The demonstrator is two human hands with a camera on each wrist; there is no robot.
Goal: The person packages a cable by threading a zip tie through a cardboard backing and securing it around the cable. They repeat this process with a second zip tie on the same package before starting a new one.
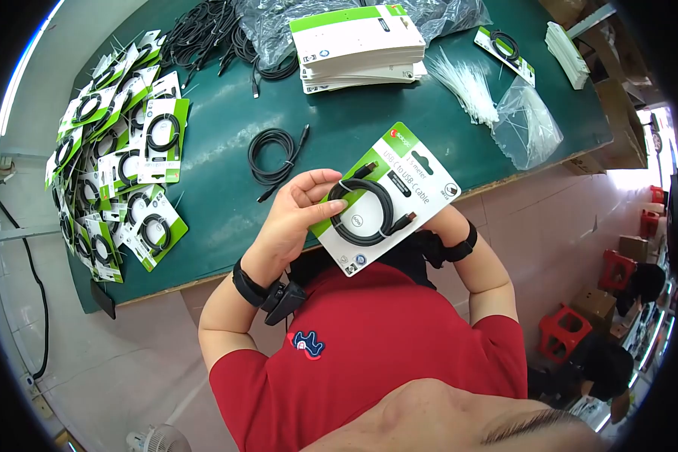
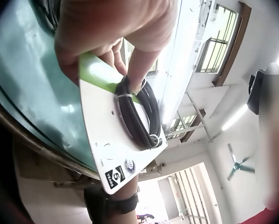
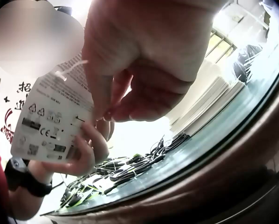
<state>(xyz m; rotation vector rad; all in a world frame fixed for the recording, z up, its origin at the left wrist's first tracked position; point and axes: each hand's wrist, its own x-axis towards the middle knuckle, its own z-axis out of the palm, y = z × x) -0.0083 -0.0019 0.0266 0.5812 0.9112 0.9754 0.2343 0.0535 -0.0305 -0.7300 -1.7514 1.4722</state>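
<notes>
My left hand [image 1: 290, 218] grips the left edge of a white-and-green retail card [image 1: 422, 181], its thumb over a coiled black USB-C cable [image 1: 384, 207] on the card's front. White ties bind the coil, shown close up in the left wrist view. Behind the card, my right hand [image 3: 144, 70] is mostly hidden from the head view. Seen from its wrist, thumb and forefinger pinch together close to the card's printed back, where a white cable tie [image 3: 60, 75] end sticks out. A loose coiled cable [image 1: 271, 154] lies on the table beyond my left hand.
Carded cables [image 1: 162, 132] are heaped on the green table [image 1: 218, 151] at left. Farther back are a black cable pile [image 1: 203, 34] and a stack of blank-looking cards [image 1: 358, 45]. White cable ties [image 1: 463, 87], a plastic bag [image 1: 527, 124] and another carded cable [image 1: 505, 53] lie at right.
</notes>
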